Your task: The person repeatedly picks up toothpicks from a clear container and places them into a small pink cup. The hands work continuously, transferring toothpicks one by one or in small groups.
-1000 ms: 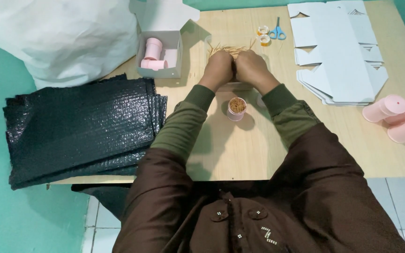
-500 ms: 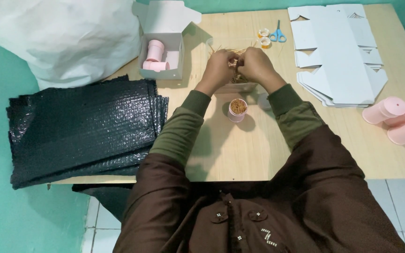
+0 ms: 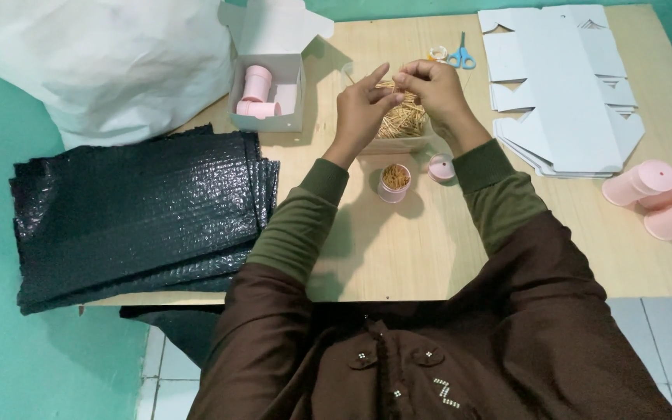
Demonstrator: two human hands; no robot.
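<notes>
We held a small bunch of toothpicks (image 3: 395,87) up between our two hands. The left hand (image 3: 363,109) pinched them with its thumb and first fingers, and its other fingers were spread out. The right hand (image 3: 439,87) was curled round the other end of the bunch. Both hands were up above the counter (image 3: 421,249), not resting on it.

Right under the hands sat a clear tray (image 3: 402,128) full of more toothpicks. A little nearer to us than the hands stood a small pink tub (image 3: 394,183), upright and open, with toothpicks standing in it. Its pink lid (image 3: 441,167) lay just beside it, under the right wrist.

We think the toothpicks were very light, thin and stiff. They could snap if we squeezed too hard, and they could slip out and scatter. So a soft pinch near the middle of the bunch, with all the sticks lined up, seemed best.

Off to the left of the hands lay a white box (image 3: 270,93) with pink tubs inside. Past the right hand lay blue scissors (image 3: 460,56).
</notes>
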